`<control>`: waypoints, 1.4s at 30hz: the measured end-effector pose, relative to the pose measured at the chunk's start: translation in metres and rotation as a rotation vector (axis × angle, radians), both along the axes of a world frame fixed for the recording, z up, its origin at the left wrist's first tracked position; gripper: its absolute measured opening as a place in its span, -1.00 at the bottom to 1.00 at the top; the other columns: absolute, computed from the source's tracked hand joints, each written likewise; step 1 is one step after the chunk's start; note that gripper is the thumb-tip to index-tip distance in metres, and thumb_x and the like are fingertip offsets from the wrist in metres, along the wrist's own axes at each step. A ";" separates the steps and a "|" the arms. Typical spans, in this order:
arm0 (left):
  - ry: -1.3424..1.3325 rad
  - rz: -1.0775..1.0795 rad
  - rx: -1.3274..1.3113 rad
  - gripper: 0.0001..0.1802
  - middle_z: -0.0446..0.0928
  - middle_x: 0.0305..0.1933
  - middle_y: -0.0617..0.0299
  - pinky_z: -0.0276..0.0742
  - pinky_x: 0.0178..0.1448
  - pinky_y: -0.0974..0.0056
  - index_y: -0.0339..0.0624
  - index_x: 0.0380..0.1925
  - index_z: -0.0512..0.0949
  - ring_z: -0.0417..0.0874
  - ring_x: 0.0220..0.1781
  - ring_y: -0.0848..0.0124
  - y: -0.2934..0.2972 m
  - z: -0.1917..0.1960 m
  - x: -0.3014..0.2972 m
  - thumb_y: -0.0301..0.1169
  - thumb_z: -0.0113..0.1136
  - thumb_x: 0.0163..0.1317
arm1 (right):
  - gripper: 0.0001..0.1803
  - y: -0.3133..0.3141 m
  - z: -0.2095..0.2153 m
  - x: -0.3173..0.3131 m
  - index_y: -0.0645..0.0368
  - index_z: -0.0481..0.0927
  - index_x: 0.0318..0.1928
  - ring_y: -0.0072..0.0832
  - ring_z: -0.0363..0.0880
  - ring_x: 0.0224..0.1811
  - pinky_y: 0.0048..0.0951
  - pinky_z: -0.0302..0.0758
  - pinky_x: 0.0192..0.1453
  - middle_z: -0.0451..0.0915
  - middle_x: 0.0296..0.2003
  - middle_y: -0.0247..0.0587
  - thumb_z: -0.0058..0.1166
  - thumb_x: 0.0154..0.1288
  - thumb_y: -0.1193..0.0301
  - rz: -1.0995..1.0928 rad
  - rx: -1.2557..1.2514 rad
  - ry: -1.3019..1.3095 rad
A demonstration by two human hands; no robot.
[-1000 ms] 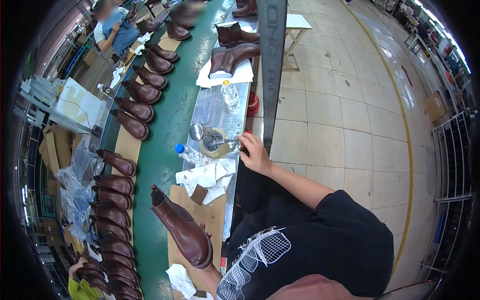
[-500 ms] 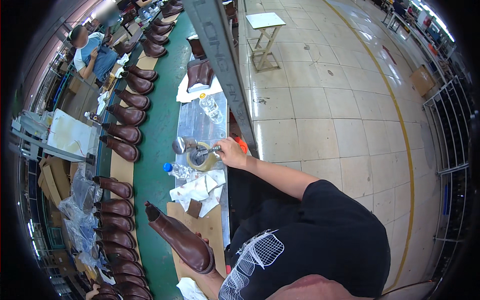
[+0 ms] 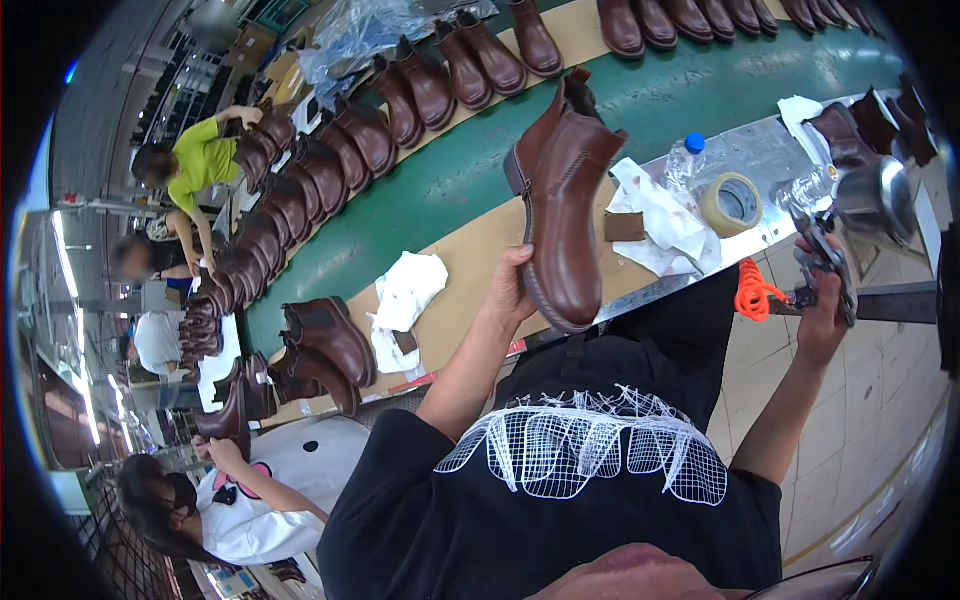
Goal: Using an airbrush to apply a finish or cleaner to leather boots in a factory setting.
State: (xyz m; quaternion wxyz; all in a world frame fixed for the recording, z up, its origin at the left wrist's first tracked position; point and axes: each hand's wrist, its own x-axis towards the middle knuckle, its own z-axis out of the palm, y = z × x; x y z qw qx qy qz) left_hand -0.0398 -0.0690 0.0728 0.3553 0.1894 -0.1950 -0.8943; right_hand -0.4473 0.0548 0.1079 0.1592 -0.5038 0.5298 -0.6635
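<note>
My left hand (image 3: 512, 283) is closed round the sole side of a dark brown leather ankle boot (image 3: 570, 205). The boot is tilted, its toe down toward me and its opening up and away. On the right, my right hand (image 3: 828, 300) grips a metal spray gun (image 3: 825, 250) with a silver cup (image 3: 877, 203) at its far end. Close by hangs a coiled orange hose (image 3: 757, 290). Between the hands, a roll of tape (image 3: 731, 205) lies by white cloths (image 3: 660, 225), a small brown pad (image 3: 625, 227) and a blue-capped clear bottle (image 3: 686, 160).
A green bench (image 3: 400, 220) runs across, with rows of brown boots (image 3: 480, 60) along its far side. More boots (image 3: 335, 345) stand at left near a co-worker in white (image 3: 290, 470). Another person in a green top (image 3: 205, 160) works farther off. A yellow-capped bottle (image 3: 805, 190) lies at right.
The view has swung round to the left. My right hand has lifted the spray gun away from the tape roll. My left hand still holds the boot, now raised more upright before me.
</note>
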 end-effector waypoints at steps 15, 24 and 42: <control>-0.395 0.487 -0.482 0.11 0.30 0.41 0.10 0.32 0.43 0.17 -0.17 0.54 -0.04 0.40 0.39 0.24 0.013 0.015 -0.007 -0.58 0.39 0.01 | -0.65 -0.034 0.062 0.113 0.31 0.34 0.21 -0.39 0.59 0.07 -0.38 0.42 0.20 0.63 -0.07 -0.06 -0.09 0.47 0.54 0.330 0.156 -0.021; -0.380 0.330 -0.087 -0.01 0.46 0.25 0.03 0.45 0.39 0.06 -0.29 0.38 0.18 0.55 0.25 0.16 0.027 -0.009 0.018 -0.37 0.42 -0.11 | -0.75 -0.078 -0.071 0.021 0.25 0.67 -0.03 -0.66 0.48 -0.10 -0.60 0.41 0.02 0.53 -0.19 -0.42 0.29 0.32 0.43 -0.061 0.393 -0.066; -0.026 0.111 0.066 -0.20 0.55 0.17 -0.11 0.63 0.21 0.08 -0.37 0.30 0.32 0.65 0.14 0.09 0.045 0.007 -0.014 0.01 0.15 0.23 | -0.30 -0.067 -0.214 -0.016 0.31 0.45 0.13 -0.33 0.46 0.07 -0.32 0.40 0.14 0.47 0.09 0.00 0.51 0.08 0.24 -0.331 0.361 -0.120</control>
